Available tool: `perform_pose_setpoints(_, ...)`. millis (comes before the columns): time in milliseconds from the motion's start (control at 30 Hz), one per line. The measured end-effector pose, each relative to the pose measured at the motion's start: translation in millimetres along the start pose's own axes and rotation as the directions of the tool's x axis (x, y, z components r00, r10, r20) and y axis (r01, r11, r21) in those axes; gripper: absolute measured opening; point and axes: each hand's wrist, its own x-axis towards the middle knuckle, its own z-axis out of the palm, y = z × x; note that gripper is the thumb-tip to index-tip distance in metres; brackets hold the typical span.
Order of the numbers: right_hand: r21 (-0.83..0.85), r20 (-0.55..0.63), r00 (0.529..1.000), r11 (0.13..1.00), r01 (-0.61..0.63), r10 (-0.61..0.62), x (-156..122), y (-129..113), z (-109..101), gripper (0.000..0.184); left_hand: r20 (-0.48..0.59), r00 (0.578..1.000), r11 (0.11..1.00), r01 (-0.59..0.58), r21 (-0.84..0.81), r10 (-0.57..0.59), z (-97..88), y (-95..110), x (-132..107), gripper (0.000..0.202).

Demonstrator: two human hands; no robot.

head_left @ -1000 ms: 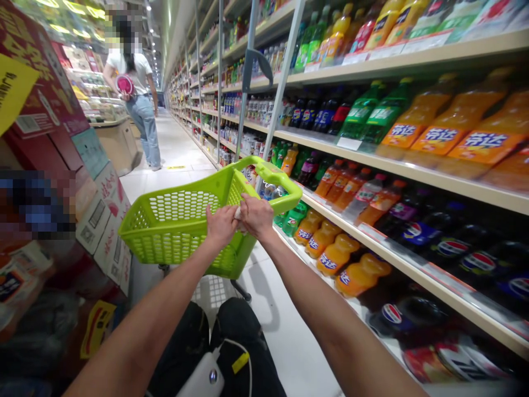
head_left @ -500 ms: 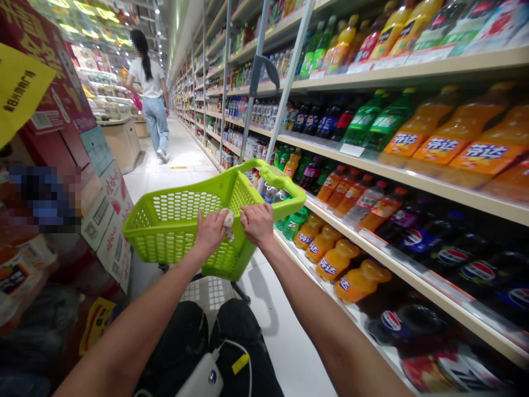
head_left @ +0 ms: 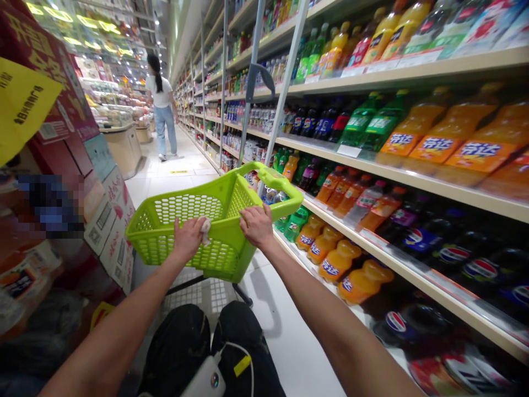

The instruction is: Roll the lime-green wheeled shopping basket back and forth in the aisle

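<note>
Head view — your left hand (head_left: 188, 240) is closed around a white tissue (head_left: 204, 229), fingers curled on it, and the tissue is pressed at the near rim of a lime-green plastic shopping basket (head_left: 152, 245). Your right hand (head_left: 257, 226) lies on the same basket's near side, fingers spread a little over the rim — can't tell if it's really gripping or only resting. You have the two hands just apart, tissue between them, nothing visible inside the basket. The basket sits tilted in front of you, right beside the shelves, above a black metal frame (head_left: 206, 282) and a white grid panel (head_left: 194, 298). Below that are your knees in dark trousers (head_left: 177, 347), with a white power bank (head_left: 204, 380) and its cable on them. To your right, shelves run down the aisle with orange soda bottles (head_left: 442, 143), green bottles (head_left: 363, 124) and Pepsi bottles (head_left: 450, 256). To your left, a red display stack (head_left: 41, 82) carries a yellow sign (head_left: 25, 105). Farther down the aisle another person (head_left: 161, 105) in a white top and jeans stands well away from you, back turned
</note>
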Motion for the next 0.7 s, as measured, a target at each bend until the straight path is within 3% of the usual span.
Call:
perform_pose_setpoints(133,0.007,0.031,0.999,1.000,0.015,-0.015,0.5,3.7,0.0,0.029,-0.013,0.999,0.998,-0.047,-0.047,0.046,2.6,23.8,9.0,0.038)
perform_pose_setpoints(200,0.012,0.039,0.999,0.999,0.031,-0.032,1.2,6.4,0.0,0.029,-0.016,0.998,0.997,-0.060,-0.058,0.059,3.4,26.4,11.0,0.039)
perform_pose_setpoints(500,0.006,0.033,0.999,1.000,0.003,-0.003,12.3,27.2,4.5,0.027,0.012,0.999,0.998,0.039,0.050,-0.040,-3.7,-35.5,-9.1,0.036)
perform_pose_setpoints(600,-0.011,0.024,0.995,0.995,-0.095,0.095,14.1,20.0,4.5,0.029,0.010,0.999,0.997,0.041,0.066,-0.041,-0.8,-31.4,-10.0,0.037)
perform_pose_setpoints(700,0.030,0.071,0.996,0.998,-0.057,0.055,12.4,-5.8,7.3,0.033,0.000,0.999,0.997,0.044,0.068,-0.044,5.1,-14.6,-7.5,0.037)
